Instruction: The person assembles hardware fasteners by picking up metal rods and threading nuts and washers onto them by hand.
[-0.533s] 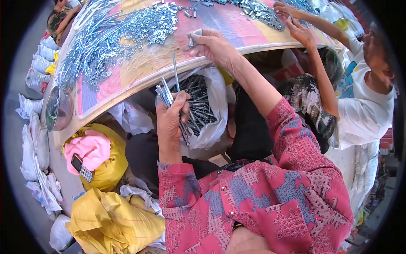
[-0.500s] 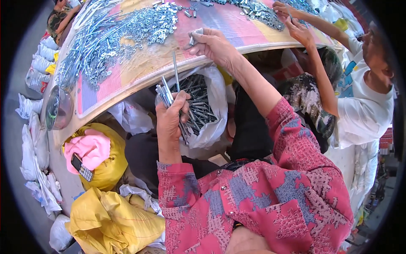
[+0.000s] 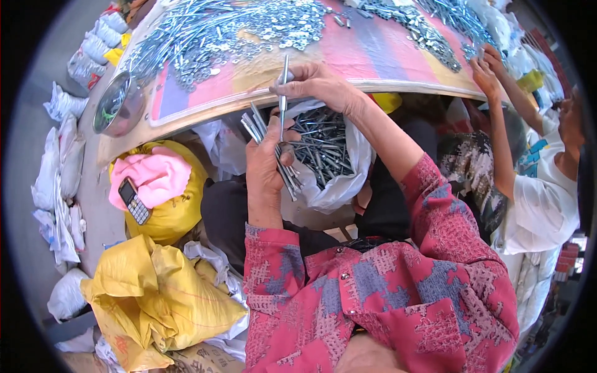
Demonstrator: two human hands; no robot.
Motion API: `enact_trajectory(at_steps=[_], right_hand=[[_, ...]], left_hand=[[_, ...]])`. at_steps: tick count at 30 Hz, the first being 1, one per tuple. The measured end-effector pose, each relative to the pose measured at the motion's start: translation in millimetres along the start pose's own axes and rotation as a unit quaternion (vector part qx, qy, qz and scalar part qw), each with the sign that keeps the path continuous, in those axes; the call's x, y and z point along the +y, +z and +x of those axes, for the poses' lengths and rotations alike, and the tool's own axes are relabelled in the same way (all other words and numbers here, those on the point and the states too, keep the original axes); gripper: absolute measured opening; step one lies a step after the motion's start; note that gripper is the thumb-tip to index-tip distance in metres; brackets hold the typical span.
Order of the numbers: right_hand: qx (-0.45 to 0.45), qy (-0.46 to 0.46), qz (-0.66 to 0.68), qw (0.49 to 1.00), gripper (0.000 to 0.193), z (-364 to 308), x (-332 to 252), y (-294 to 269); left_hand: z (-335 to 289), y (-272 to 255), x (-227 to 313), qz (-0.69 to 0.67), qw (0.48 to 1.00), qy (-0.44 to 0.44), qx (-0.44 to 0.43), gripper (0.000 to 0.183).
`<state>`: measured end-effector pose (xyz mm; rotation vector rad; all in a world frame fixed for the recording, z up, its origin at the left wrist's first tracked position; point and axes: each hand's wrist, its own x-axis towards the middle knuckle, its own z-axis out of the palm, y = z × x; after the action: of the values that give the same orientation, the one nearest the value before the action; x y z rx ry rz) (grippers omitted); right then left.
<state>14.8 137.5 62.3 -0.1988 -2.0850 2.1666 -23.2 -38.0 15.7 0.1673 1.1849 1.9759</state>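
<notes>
My left hand (image 3: pixel 266 166) is closed round a bundle of thin metal rods (image 3: pixel 254 124). One longer rod (image 3: pixel 286 65) stands upright from that grip. A short metal sleeve (image 3: pixel 283 102) sits around this rod, between my two hands. My right hand (image 3: pixel 323 87) pinches at the sleeve, with grey coverings on its fingertips. Just behind the left hand, a white bag (image 3: pixel 359 146) holds a heap of dark metal bolts with sleeves (image 3: pixel 320 149).
Loose rods (image 3: pixel 180 40) and washers (image 3: pixel 280 28) cover the table (image 3: pixel 379 56). A metal bowl (image 3: pixel 119 109) stands at its left end. At left lie a pink cloth (image 3: pixel 152 174), a keypad phone (image 3: pixel 134 200) and a yellow sack (image 3: pixel 161 298). A co-worker's hands (image 3: pixel 488 68) work at right.
My right hand has come down to the upright rod with the sleeve, which is now around the rod. The whole view has shifted, with the table's left end now further right.
</notes>
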Motion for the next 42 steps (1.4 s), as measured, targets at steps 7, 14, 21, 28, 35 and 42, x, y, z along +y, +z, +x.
enact_trajectory(at_steps=[7,14,21,28,35,42], right_hand=[[-0.06,-0.001,-0.107,0.992,0.021,5,19,46],[-0.008,-0.282,-0.418,0.864,0.024,110,21,40],[0.215,-0.185,-0.579,0.764,0.023,173,54,65],[0.255,-0.198,-0.532,0.783,0.027,169,59,61],[0.302,-0.225,-0.502,0.779,0.031,146,41,34],[0.243,-0.127,-0.298,0.914,0.026,77,34,31]], left_hand=[[-3,-35,3,-0.224,0.971,-0.049,-0.063,0.034],[-6,-49,25,-0.359,0.922,-0.006,-0.147,0.033],[-8,-39,27,-0.229,0.973,0.024,0.003,0.032],[-7,-48,20,-0.16,0.984,0.04,0.07,0.025],[-9,-41,17,-0.149,0.987,0.06,0.032,0.027],[-10,-25,15,-0.085,0.995,0.039,0.022,0.025]])
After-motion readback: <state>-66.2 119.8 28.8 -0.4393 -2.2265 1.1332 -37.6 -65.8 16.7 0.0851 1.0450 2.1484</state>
